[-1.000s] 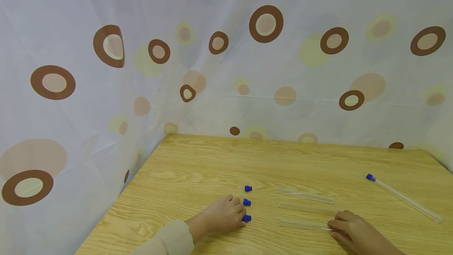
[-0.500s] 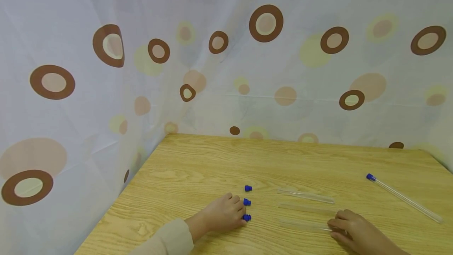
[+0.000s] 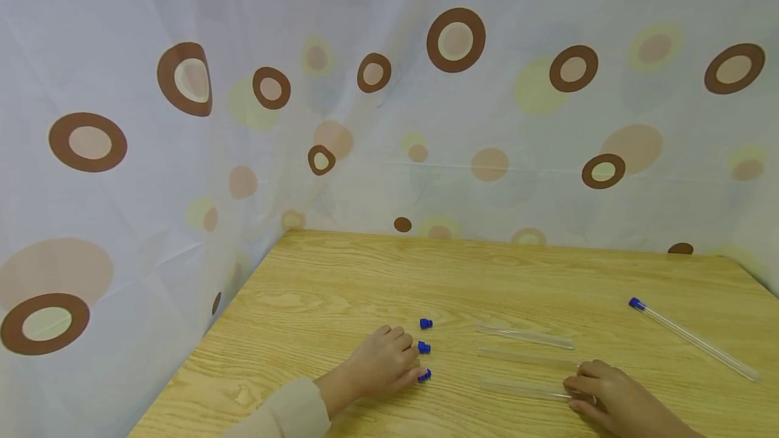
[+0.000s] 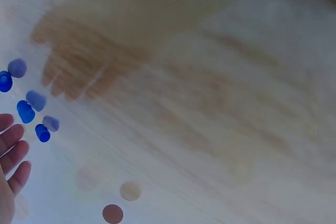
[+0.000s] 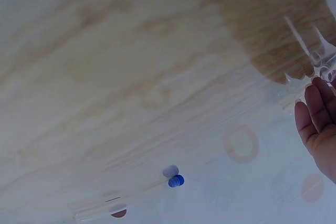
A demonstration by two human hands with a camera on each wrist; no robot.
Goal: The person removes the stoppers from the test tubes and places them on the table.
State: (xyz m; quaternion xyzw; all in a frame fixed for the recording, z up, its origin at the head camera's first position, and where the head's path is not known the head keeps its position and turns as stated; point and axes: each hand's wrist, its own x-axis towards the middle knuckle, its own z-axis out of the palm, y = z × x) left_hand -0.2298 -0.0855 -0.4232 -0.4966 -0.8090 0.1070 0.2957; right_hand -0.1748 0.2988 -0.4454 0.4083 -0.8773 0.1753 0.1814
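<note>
My left hand (image 3: 382,362) rests low over the table, its thumb side against the nearest blue cap (image 3: 427,375) and partly covering it. In the left wrist view the left fingers (image 4: 16,153) look relaxed, apart from the caps. Behind that cap lie a second blue cap (image 3: 425,347) and a third blue cap (image 3: 427,324), in a column. My right hand (image 3: 615,397) pinches the right end of the nearest clear test tube (image 3: 517,387) between thumb and fingers. Farther back lie a middle test tube (image 3: 526,357) and a far test tube (image 3: 526,336), roughly parallel.
A capped test tube (image 3: 696,342) lies slanted at the right, its blue end toward the back. The wood-grain table (image 3: 341,269) is glossy and mirrors hands and caps in the wrist views. A patterned curtain (image 3: 426,113) closes off the back and left.
My left hand has shifted slightly back and to the left, its thumb side covering more of the nearest cap. My right hand stays almost in place at the tube's end.
</note>
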